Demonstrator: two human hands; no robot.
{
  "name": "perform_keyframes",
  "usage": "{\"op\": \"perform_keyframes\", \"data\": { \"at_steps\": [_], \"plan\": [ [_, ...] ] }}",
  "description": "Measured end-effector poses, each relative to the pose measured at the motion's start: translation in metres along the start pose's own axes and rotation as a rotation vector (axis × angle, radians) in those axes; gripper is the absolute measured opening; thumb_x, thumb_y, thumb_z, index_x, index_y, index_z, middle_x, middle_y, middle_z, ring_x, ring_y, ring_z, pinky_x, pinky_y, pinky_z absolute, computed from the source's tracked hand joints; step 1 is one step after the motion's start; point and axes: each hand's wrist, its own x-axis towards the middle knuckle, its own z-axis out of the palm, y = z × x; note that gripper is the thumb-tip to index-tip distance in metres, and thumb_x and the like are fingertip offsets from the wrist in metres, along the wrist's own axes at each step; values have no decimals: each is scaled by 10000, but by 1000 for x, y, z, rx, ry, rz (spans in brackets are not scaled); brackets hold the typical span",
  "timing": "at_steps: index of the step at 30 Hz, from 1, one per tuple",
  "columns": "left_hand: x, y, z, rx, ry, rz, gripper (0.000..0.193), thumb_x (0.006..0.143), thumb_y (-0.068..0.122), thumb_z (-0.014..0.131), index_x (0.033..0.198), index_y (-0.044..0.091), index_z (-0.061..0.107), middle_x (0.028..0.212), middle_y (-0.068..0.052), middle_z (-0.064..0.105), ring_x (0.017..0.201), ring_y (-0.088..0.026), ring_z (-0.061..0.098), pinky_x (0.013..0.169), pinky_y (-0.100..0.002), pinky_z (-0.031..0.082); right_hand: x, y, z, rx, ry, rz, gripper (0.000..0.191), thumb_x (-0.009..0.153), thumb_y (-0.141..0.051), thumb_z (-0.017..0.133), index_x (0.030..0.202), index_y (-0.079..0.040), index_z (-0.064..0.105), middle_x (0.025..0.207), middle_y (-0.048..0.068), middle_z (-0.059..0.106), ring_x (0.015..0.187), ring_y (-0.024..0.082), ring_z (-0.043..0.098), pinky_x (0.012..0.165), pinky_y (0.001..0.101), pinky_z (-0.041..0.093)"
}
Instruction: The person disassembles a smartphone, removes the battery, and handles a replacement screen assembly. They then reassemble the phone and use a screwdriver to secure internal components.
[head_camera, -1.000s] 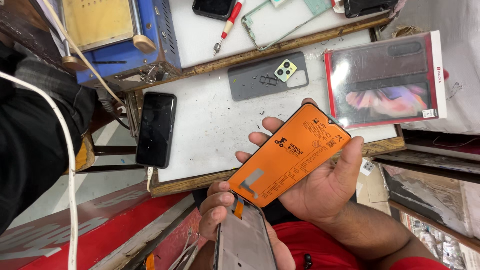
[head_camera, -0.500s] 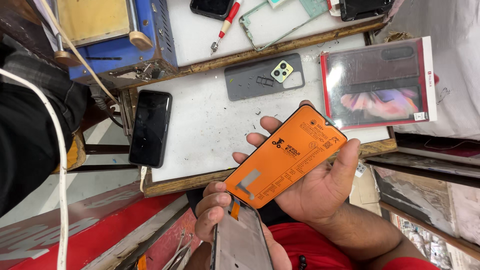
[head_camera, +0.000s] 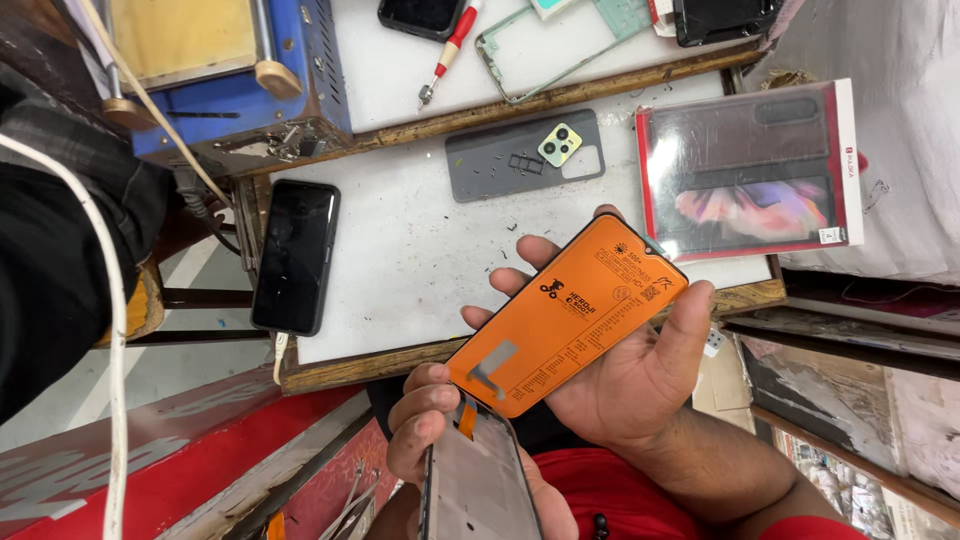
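While you look down through the head camera, your right hand (head_camera: 625, 385) sits at centre frame, cupped around an orange-backed replacement screen panel (head_camera: 567, 312), thumb at its right edge, fingers under the left edge. At bottom centre your left hand (head_camera: 432, 432) grips a bare phone frame (head_camera: 478, 482); an orange flex tail shows at its top end, just under the panel. The panel looks not yet seated in the frame, the two meeting only at that lower corner, so fitting appears to remain.

On the white worktop (head_camera: 410, 260) above: a grey back cover (head_camera: 522, 156) with camera module, a dark phone (head_camera: 294, 256) at left on a cable, a red-handled screwdriver (head_camera: 447, 52) at top, a red-edged case box (head_camera: 748, 170) at right.
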Motion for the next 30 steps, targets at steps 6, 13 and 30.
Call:
{"op": "perform_keyframes", "data": {
  "at_steps": [6, 13, 30],
  "plan": [
    [11, -10, -18, 0, -168, 51, 267, 1140, 374, 440, 1345, 213, 501, 1242, -64, 604, 1243, -247, 595, 1120, -426, 528, 0, -1, -1, -9, 3, 9, 957, 961, -827, 191, 1658, -180, 291, 1638, 195, 396, 1474, 394, 467, 1233, 766, 338],
    [1, -14, -10, -23, -74, 53, 290, 1142, 386, 436, 1347, 205, 532, 1249, -58, 624, 1224, -247, 609, 1099, -424, 523, 0, -2, -1, -54, 20, 12, 969, 963, -832, 190, 1665, -172, 302, 1642, 187, 403, 1474, 395, 471, 1232, 778, 341],
    [8, -23, -33, -118, -191, 74, 322, 1127, 369, 453, 1391, 200, 526, 1329, -78, 622, 1320, -269, 582, 1147, -437, 501, -1, 3, -3, -31, 30, 20, 977, 958, -830, 188, 1665, -164, 297, 1648, 186, 401, 1473, 400, 464, 1236, 782, 333]
  ]
}}
